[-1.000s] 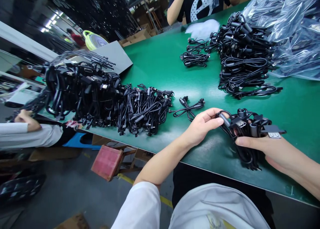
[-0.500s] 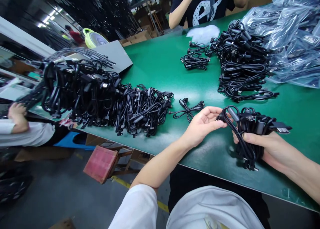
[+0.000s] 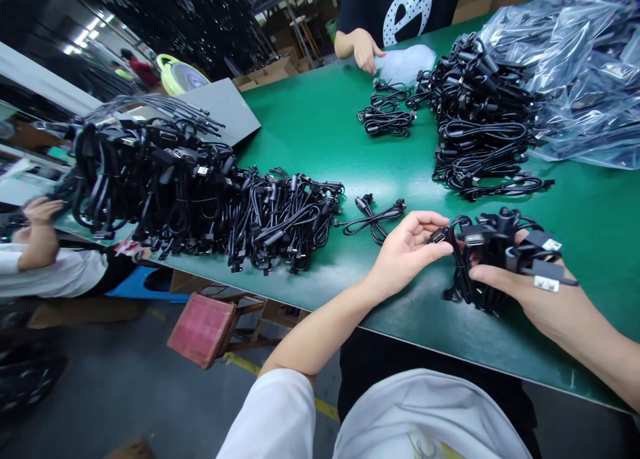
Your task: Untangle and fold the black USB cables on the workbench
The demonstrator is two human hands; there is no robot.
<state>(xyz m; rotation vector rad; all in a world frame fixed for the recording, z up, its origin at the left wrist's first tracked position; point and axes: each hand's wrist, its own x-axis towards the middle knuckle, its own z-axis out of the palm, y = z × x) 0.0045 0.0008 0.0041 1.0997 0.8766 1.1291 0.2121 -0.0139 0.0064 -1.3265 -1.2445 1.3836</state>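
My right hand [image 3: 530, 289] is wrapped round a bundle of black cables [image 3: 487, 259] above the green table [image 3: 300, 125]. Between the thumb and fingers of my left hand [image 3: 413, 245] is a black cable connector [image 3: 439, 236] at the left side of that bundle. Just beyond my left hand, a loose coiled cable [image 3: 373, 220] lies on the table. To its left is a long heap of black cables [image 3: 280, 219]. Another cable pile [image 3: 480, 125] lies beyond my right hand, with a few coiled cables [image 3: 387, 121] beside it.
Clear plastic bags [image 3: 585, 79] lie at the back right. Across the table a person's hand [image 3: 367, 49] is by a white plastic sheet [image 3: 407, 64]. A grey box [image 3: 225, 112] stands back left; a red stool [image 3: 203, 329] is below the table edge. Another person sits far left.
The bundle in my right hand has turned and risen slightly, its connectors now facing differently. The hand of the person across has come down beside the white sheet. The view has shifted a little.
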